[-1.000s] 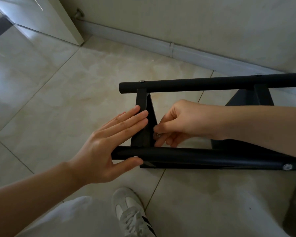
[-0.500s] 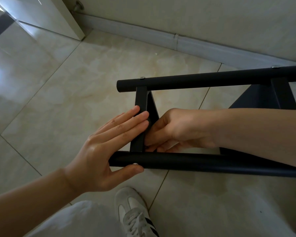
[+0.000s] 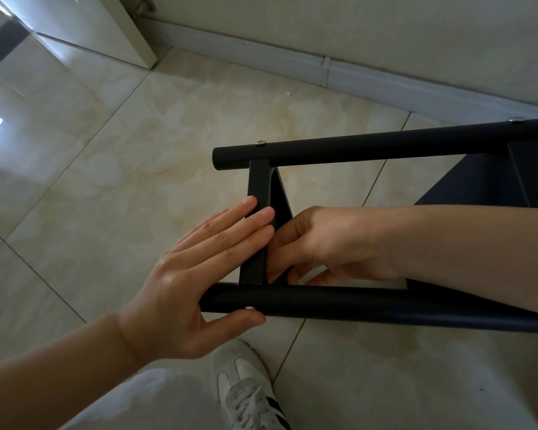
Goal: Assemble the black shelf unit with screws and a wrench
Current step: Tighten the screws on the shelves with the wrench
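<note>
The black shelf unit lies on its side on the tiled floor, with a far tube (image 3: pixel 385 147) and a near tube (image 3: pixel 354 302) joined by a black cross panel (image 3: pixel 258 184). Silver screw heads (image 3: pixel 260 143) show on the far tube, and another screw head (image 3: pixel 249 308) sits on the near tube. My left hand (image 3: pixel 199 274) presses straight fingers on the panel's outer face, its thumb against the near tube by that screw. My right hand (image 3: pixel 317 243) reaches between the tubes, fingers bunched against the panel's inner face. What they pinch is hidden.
A second black shelf panel (image 3: pixel 479 184) spans the tubes at the right. A white skirting board (image 3: pixel 292 63) and wall run behind the unit, and a pale door or cabinet edge (image 3: pixel 90 26) stands at top left. My white shoe (image 3: pixel 246 386) is just below the near tube.
My right hand has slid left, tight against the panel's inner face; the small silvery fastener seen in its fingertips a second ago is now hidden. My left hand has stayed pressed on the panel.
</note>
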